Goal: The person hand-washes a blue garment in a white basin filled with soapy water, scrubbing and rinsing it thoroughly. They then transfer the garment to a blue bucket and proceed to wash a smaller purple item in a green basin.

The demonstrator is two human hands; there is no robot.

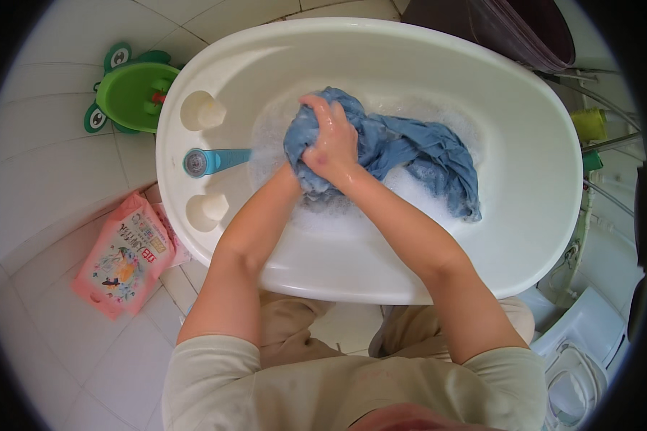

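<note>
Wet blue cloth (436, 145) lies bunched in soapy water in a white plastic bathtub (366, 275), its right end trailing to the right over the suds. My right hand (334, 134) grips the bunched left part of the cloth, fingers curled over its top. My left hand (296, 175) reaches into the same bundle from below; the cloth and my right hand hide its fingers. White foam (410, 188) surrounds the cloth. A blue strap-like fitting with a round grey end (196, 162) is set in the tub's left end, between two round recesses.
A green frog-shaped child's urinal (124, 97) is at the tub's upper left. A pink printed plastic package (124, 258) lies on the tiled floor at left. A dark container (496, 32) is at upper right. A white child's toilet seat (577, 382) is at lower right, below wall pipes.
</note>
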